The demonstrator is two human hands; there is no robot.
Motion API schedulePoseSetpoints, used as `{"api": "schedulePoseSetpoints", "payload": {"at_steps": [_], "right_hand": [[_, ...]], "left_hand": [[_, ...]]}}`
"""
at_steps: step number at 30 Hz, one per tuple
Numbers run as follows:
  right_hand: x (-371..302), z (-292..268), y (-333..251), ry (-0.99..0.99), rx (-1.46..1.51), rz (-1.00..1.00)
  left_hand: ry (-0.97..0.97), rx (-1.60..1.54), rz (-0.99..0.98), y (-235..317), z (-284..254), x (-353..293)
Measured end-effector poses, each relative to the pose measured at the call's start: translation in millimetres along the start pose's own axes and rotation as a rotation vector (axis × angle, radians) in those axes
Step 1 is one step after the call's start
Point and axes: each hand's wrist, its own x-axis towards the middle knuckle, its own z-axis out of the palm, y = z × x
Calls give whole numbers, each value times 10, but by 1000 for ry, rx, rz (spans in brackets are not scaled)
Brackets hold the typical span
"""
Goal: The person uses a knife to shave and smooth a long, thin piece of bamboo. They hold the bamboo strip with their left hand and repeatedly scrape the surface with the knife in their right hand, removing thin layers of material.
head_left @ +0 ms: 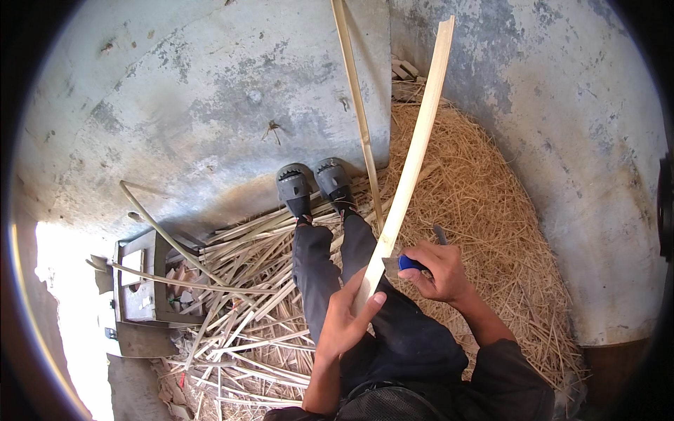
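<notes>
A long, pale split-bamboo strip (414, 151) slants up and away from my lap, its far end near the wall. My left hand (341, 321) is closed around its near end, with the thumb lying on the face. My right hand (441, 270) grips a knife (409, 262) by its blue handle. The short metal blade is at the strip's right edge, just beyond my left hand; I cannot tell whether it cuts in. A dark grey tip (440, 234) shows past my right knuckles, its kind unclear.
Another narrow strip (359, 112) leans on the grey wall (232, 91). Thin shavings (484, 203) are heaped on the right. Many cut strips (246, 330) lie left of my legs, beside a worn wooden box (133, 281). My feet in dark sandals (293, 182) rest near the wall.
</notes>
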Motion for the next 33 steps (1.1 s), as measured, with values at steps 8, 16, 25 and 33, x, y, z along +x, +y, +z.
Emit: {"api": "schedulePoseSetpoints", "payload": {"at_steps": [8,16,25,33], "right_hand": [[112,-26,-63,-14,-58,-54],[207,-47,-85,-48,-142,-91],[206,-6,-75,-44,-187,-111],[181,65,-92,-5,-227,-104]], "left_hand": [[135,317,60,37,54,21],[219,423,52,-71,104,-3],[220,436,17,-69,91,-40],[209,439,3,-66,61,-60]]}}
